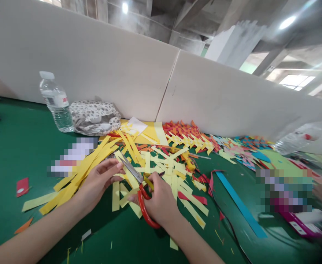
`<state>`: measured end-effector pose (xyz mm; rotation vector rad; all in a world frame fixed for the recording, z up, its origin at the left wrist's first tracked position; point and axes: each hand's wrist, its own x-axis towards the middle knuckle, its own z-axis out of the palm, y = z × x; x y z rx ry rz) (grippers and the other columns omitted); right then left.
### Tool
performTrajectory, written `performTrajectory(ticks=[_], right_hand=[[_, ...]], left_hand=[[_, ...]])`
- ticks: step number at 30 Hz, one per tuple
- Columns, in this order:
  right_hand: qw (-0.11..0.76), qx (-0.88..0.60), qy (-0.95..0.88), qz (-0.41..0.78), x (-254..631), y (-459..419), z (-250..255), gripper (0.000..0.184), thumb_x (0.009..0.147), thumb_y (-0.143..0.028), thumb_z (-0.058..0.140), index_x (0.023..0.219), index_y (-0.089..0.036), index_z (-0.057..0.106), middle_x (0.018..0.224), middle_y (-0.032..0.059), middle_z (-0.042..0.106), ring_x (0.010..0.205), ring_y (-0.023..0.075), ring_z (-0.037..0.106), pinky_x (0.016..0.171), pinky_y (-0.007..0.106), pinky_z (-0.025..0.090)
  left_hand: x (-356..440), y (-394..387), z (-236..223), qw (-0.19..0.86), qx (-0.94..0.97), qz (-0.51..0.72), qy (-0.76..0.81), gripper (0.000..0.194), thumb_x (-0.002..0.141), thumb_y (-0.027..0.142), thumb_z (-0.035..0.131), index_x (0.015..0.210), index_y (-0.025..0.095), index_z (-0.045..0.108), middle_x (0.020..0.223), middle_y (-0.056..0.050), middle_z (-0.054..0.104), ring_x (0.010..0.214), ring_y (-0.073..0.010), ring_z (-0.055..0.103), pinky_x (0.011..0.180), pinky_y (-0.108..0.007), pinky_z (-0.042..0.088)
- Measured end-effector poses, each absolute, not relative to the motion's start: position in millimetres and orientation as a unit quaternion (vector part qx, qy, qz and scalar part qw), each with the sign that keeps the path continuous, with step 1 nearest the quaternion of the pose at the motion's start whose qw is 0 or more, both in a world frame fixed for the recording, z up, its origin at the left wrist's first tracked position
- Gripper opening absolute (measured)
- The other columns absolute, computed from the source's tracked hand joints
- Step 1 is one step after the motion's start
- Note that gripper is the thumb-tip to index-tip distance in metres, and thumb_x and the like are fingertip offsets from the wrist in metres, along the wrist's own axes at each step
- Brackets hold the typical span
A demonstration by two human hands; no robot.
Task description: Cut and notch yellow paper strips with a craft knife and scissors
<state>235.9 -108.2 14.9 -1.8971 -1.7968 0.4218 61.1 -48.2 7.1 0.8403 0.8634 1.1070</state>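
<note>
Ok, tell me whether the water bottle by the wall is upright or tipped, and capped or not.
Upright and capped: the water bottle stands on its base on the green table, white cap on top.

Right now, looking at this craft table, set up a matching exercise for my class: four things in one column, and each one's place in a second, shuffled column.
Things:
1. scissors
2. water bottle
3. blue paper strip
4. red card piece

Places:
A. standing upright near the white partition
B. in the right hand, blades over yellow strips
C. lying alone on the green mat, far left
D. lying flat, right of the hands

Pairs: 1-B, 2-A, 3-D, 4-C
</note>
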Motion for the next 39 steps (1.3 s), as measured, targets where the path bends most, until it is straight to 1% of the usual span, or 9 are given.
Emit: performTrajectory(ticks=[3,9,11,16,20,25,31,39], right_hand=[[0.247,-0.692,-0.661,0.155,235.4,-108.3,14.9,0.042,0.061,-0.05,0.067,0.077,-0.023,0.039,0.063,-0.0042,0.052,0.05,0.0116,0.044,0.042,0.021,0.027],[0.256,-0.695,-0.653,0.157,234.8,-107.8,13.8,0.043,0.06,-0.052,0.067,0.073,-0.023,0.037,0.057,-0.005,0.051,0.049,0.0119,0.044,0.043,0.022,0.029],[0.258,-0.697,-0.652,0.153,235.3,-107.5,13.5,0.042,0.06,-0.053,0.066,0.073,-0.023,0.039,0.058,-0.0041,0.052,0.051,0.0127,0.046,0.044,0.023,0.03],[0.255,-0.683,-0.675,0.114,237.7,-107.0,11.2,0.044,0.06,-0.052,0.066,0.086,-0.022,0.046,0.071,0.0006,0.059,0.059,0.0167,0.054,0.049,0.025,0.033],[0.247,-0.682,-0.681,0.102,239.0,-105.7,8.4,0.047,0.06,-0.051,0.066,0.091,-0.023,0.045,0.074,0.0008,0.06,0.061,0.0181,0.056,0.05,0.025,0.034],[0.247,-0.677,-0.685,0.112,239.2,-105.0,8.8,0.045,0.06,-0.05,0.066,0.088,-0.023,0.044,0.072,-0.0009,0.059,0.058,0.0167,0.055,0.048,0.025,0.033],[0.263,-0.667,-0.687,0.117,238.9,-105.9,9.7,0.044,0.059,-0.05,0.067,0.083,-0.022,0.043,0.064,-0.0025,0.056,0.052,0.0139,0.051,0.046,0.023,0.032],[0.263,-0.675,-0.68,0.116,238.1,-106.1,10.0,0.043,0.059,-0.051,0.068,0.08,-0.022,0.042,0.067,-0.0012,0.057,0.055,0.0147,0.05,0.047,0.024,0.033]], left_hand=[[61.1,-47.2,8.2,0.667,0.389,0.501,0.391,0.017,0.067,0.03,0.074,0.069,0.018,0.063,0.067,0.004,0.057,0.064,-0.0076,0.054,0.06,-0.016,0.05],[61.8,-49.4,8.7,0.652,0.393,0.51,0.399,0.018,0.067,0.031,0.075,0.07,0.018,0.063,0.067,0.004,0.057,0.062,-0.007,0.055,0.06,-0.015,0.048],[62.3,-49.8,9.1,0.652,0.388,0.512,0.403,0.018,0.066,0.031,0.075,0.069,0.017,0.063,0.067,0.004,0.058,0.061,-0.007,0.055,0.059,-0.015,0.048],[62.7,-49.0,7.6,0.65,0.387,0.518,0.399,0.019,0.063,0.03,0.077,0.07,0.018,0.064,0.068,0.003,0.059,0.061,-0.0078,0.055,0.059,-0.016,0.048],[62.8,-48.3,5.9,0.647,0.404,0.515,0.391,0.017,0.064,0.029,0.076,0.069,0.018,0.065,0.07,0.003,0.06,0.063,-0.0076,0.054,0.059,-0.016,0.048],[63.1,-50.1,6.4,0.659,0.411,0.502,0.38,0.014,0.065,0.027,0.076,0.068,0.018,0.066,0.069,0.004,0.059,0.06,-0.006,0.052,0.056,-0.013,0.046],[62.8,-49.8,5.1,0.686,0.384,0.488,0.38,0.013,0.065,0.026,0.076,0.068,0.019,0.066,0.068,0.004,0.06,0.06,-0.0052,0.053,0.056,-0.013,0.046],[63.1,-52.0,7.5,0.691,0.373,0.494,0.373,0.013,0.063,0.025,0.077,0.068,0.018,0.067,0.069,0.004,0.061,0.059,-0.0061,0.054,0.056,-0.015,0.047]])
